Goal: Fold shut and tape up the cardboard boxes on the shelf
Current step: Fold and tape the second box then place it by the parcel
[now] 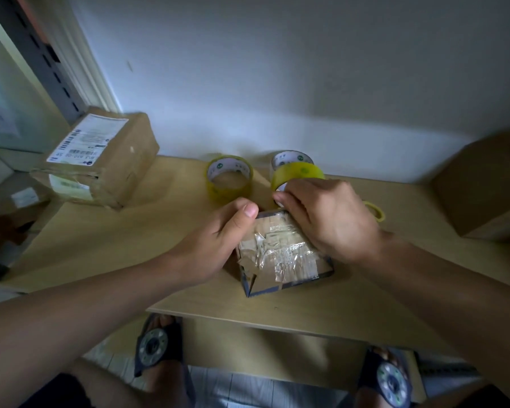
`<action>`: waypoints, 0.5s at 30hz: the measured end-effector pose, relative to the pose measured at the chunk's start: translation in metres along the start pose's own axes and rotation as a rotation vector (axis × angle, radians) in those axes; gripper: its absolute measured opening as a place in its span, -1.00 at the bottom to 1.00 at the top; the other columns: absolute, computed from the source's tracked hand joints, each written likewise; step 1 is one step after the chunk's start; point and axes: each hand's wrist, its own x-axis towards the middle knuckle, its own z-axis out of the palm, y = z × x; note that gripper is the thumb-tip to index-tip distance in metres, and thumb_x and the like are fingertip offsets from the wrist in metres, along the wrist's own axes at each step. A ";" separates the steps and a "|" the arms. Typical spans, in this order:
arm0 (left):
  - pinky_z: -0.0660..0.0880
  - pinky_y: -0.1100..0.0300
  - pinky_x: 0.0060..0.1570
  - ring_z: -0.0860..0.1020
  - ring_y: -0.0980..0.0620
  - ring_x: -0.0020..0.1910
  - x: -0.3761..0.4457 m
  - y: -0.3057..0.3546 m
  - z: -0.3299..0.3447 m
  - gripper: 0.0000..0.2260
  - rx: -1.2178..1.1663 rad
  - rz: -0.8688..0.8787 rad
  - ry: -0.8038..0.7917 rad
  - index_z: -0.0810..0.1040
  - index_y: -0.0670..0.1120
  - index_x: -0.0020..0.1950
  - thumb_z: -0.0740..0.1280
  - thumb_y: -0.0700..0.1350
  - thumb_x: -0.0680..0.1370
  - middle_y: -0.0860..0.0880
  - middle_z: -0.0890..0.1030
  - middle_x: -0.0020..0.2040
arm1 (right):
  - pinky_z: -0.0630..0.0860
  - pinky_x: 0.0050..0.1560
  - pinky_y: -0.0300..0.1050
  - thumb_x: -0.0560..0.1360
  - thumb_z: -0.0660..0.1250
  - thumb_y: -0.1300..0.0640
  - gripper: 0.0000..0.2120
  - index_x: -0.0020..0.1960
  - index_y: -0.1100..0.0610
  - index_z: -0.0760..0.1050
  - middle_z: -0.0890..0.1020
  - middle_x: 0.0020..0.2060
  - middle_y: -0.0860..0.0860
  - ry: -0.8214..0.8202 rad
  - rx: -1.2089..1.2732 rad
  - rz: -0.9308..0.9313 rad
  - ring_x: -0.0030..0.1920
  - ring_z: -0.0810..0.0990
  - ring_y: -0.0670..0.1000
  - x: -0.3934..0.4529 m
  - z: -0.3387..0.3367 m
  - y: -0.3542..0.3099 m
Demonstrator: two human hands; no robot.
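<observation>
A small cardboard box, its top covered in wrinkled clear tape, sits near the front of the wooden shelf. My left hand grips its left side, thumb lying on the top far corner. My right hand holds a yellow tape roll at the box's far edge, its fingers curled over the roll and the box top. The part of the roll under my fingers is hidden.
A second tape roll lies behind the box and a third behind the held one. A labelled parcel stands at the back left. Another brown box is at the right. A small yellow ring lies beside my right hand.
</observation>
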 end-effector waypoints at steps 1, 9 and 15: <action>0.42 -0.13 0.16 0.48 -0.20 0.01 0.000 0.001 -0.001 -0.43 0.017 0.005 -0.003 0.43 -0.26 0.06 0.03 0.27 0.65 -0.21 0.50 -0.08 | 0.49 -0.43 0.06 0.67 0.12 -0.11 -0.59 -0.11 0.18 0.53 0.60 -0.33 0.09 -0.003 0.015 0.012 -0.41 0.53 0.26 0.000 0.000 0.000; 0.43 0.29 0.21 0.53 0.19 0.03 0.007 -0.003 0.009 -0.49 -0.069 -0.092 0.099 0.53 -0.17 0.05 0.01 0.23 0.67 0.09 0.61 -0.03 | 0.42 -0.25 0.01 0.64 -0.14 -0.27 -0.45 0.01 0.03 0.52 0.66 -0.13 0.04 -0.116 -0.211 0.148 -0.10 0.65 0.24 -0.008 0.001 -0.041; 0.36 0.34 0.31 0.61 0.13 0.15 0.005 -0.011 0.023 -0.36 -0.327 -0.254 0.100 0.55 -0.17 0.18 -0.11 0.28 0.69 -0.01 0.67 -0.02 | 0.44 0.09 0.18 0.65 -0.16 -0.25 -0.45 0.02 0.05 0.49 0.66 -0.02 0.04 -0.171 -0.187 0.232 0.08 0.61 0.19 -0.001 0.015 -0.056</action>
